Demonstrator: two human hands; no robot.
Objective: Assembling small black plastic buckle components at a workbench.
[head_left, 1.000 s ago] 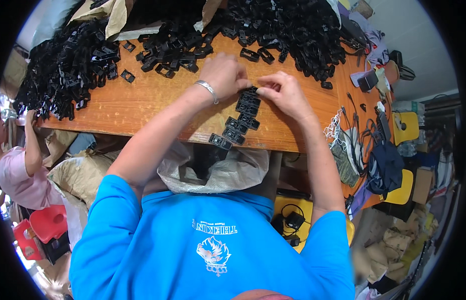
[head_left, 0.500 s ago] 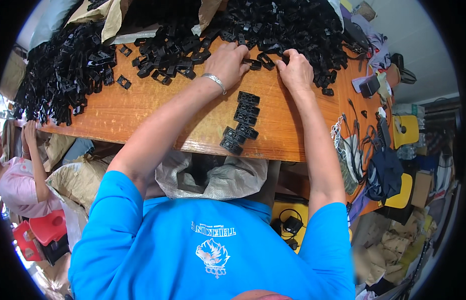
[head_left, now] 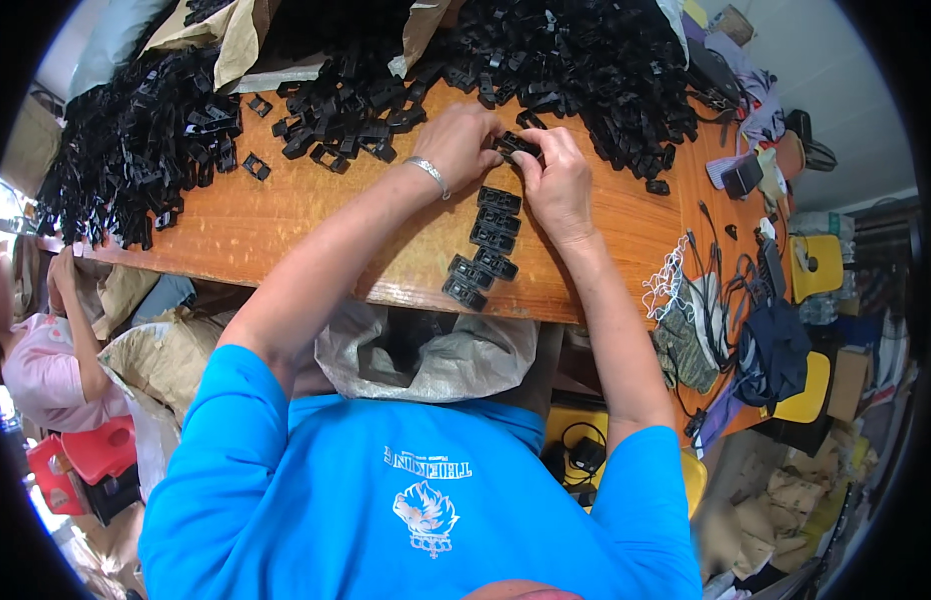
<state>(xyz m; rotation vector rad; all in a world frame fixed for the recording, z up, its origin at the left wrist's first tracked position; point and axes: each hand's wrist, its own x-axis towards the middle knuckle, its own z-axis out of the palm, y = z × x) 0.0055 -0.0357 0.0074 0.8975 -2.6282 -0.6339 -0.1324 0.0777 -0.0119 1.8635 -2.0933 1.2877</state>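
Over the wooden table (head_left: 376, 230), my right hand (head_left: 560, 185) pinches a small black plastic piece (head_left: 517, 145) between thumb and fingers. At that piece's other end, the fingers of my left hand (head_left: 459, 145), with a bracelet at the wrist, are closed on it too. Just nearer to me lies a staggered column of several joined or touching black pieces (head_left: 494, 232), flat on the wood. Another loose black piece (head_left: 530, 119) rests right behind the hands. Fine detail of the held piece is partly hidden by my fingers.
Large heaps of black pieces (head_left: 586, 70) cover the far side and the left (head_left: 136, 140). Cables (head_left: 726, 300) and a dark cloth bag (head_left: 771, 350) lie at the right edge. An open woven sack (head_left: 426, 370) hangs below the front edge. A person in pink (head_left: 61, 370) sits at left.
My right hand has moved left and toward me, and its thumb and fingers have closed on a black piece. My left hand has shifted slightly toward me, meeting it there.
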